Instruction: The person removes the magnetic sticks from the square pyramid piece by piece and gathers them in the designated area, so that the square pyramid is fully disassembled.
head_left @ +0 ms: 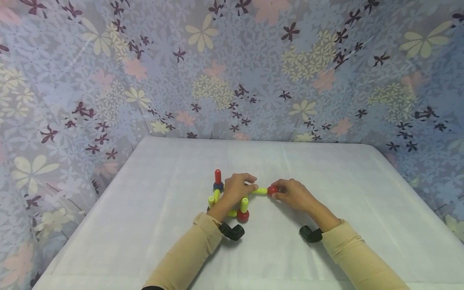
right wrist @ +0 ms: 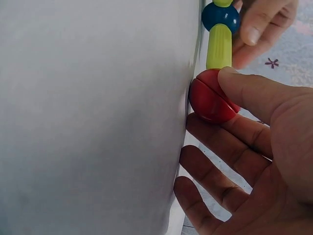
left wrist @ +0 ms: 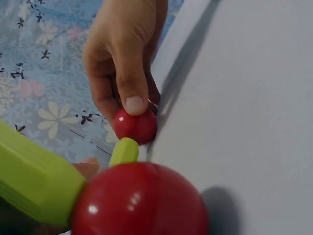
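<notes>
A ball-and-rod construction toy (head_left: 232,213) stands on the table, its yellow-green rods joining red and dark blue balls. Bent over its far right corner, my left hand (head_left: 237,187) holds it at a blue ball (right wrist: 221,18); part of that contact is hidden. A yellow-green rod (head_left: 260,191) runs right from this corner to a red ball (head_left: 272,191). My right hand (head_left: 295,194) pinches that ball between thumb and index finger, the other fingers spread in the right wrist view. Another red ball (left wrist: 142,203), with an upright rod, looms close in the left wrist view.
At the toy's far left corner, a red rod (head_left: 218,176) stands upright in a dark blue ball (head_left: 218,186). A white cloth (head_left: 326,173) covers the table. Flowered fabric (head_left: 232,72) hangs behind it and along both sides.
</notes>
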### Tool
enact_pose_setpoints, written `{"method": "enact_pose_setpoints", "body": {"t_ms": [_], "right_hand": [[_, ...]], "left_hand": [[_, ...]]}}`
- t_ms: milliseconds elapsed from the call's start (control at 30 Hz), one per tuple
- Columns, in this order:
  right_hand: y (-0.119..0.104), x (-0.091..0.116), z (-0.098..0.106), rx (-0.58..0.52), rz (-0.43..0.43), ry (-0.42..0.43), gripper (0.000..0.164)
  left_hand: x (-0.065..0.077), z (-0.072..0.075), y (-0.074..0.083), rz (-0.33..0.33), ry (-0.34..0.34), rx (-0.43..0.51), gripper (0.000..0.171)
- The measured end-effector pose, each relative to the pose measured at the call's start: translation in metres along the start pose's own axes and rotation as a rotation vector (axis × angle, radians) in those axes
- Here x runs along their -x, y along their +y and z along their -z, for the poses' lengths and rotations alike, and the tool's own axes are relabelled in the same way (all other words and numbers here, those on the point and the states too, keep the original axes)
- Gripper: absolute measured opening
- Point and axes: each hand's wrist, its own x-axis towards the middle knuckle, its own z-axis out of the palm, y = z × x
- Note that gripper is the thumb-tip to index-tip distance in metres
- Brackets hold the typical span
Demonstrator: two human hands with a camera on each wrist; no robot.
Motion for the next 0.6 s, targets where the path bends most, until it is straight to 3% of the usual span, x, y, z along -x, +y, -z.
{"method": "enact_pose_setpoints", "body": {"t_ms": [367, 600], "right_hand": [[-0.0013, -0.0001, 0.0008, -0.014, -0.038, -0.022, 0.038], [-0.0018, 0.0009, 0.0003, -0.001, -0.053, -0.017, 0.035]], "left_hand": [[-0.0026, -0.0024, -0.0027, -0.094, -0.091, -0.216, 0.027], [-0.0038, -0.0061, -0.0046, -0.109, -0.081, -0.258, 0.024]]}}
